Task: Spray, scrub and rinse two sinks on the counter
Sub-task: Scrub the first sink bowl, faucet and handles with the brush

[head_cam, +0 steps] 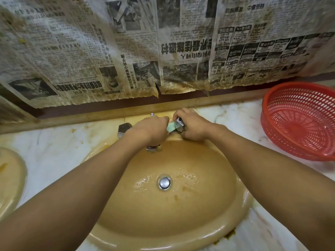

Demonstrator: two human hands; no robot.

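Nearest the camera, the tan oval ceramic sink (208,211) fills the lower view, set into the stained white marble counter (54,142). Its walls are wet, and thin foam lies round the round chrome drain stopper (164,182). Both bare forearms reach over the bowl to its back rim.

At the tap set, the left hand (152,130) is curled over the chrome spout (152,148), whose tip shows below the wrist, and grips a pale green scrubbing pad (171,127) that juts to the right. The right hand (193,126) wraps its fingers round the right-side chrome hexagonal tap handle (179,122), with the pad touching that handle. The left-side chrome hexagonal tap handle (124,129) stands untouched. No water is seen leaving the spout.

At the left edge, part of a second tan ceramic sink (10,178) shows. Farther right a red perforated plastic basket (299,122) sits on the counter, and stained newspaper sheets (163,48) cover the wall behind.

This looks like the scrub step, carried up to the fittings of this sink. Whether the right hand steadies the handle or means to turn it I cannot tell. Rinsing seems next: that calls for turning the handle to start water, then sweeping the foam toward the drain.
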